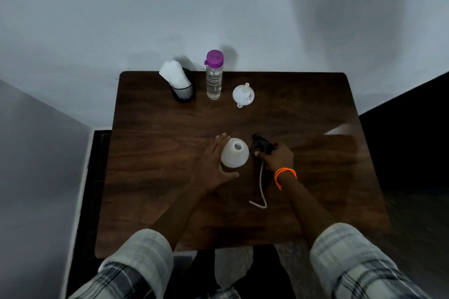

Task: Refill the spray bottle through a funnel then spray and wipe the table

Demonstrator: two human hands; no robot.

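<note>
A white spray bottle body (pixel 235 152) stands upright at the middle of the dark wooden table (pixel 158 177), its neck uncapped. My left hand (pixel 213 165) wraps around its left side. My right hand (pixel 277 156), with an orange wristband, grips the black spray head (pixel 261 144) just right of the bottle; its white dip tube (pixel 261 187) trails on the table toward me. A white funnel (pixel 243 95) lies at the back. To the funnel's left stands a clear water bottle (pixel 214 75) with a purple cap.
A black mesh cup (pixel 183 93) holding white tissue or cloth (pixel 173 74) stands at the back left of the table. A pale wall rises right behind the table. Dark floor lies to either side.
</note>
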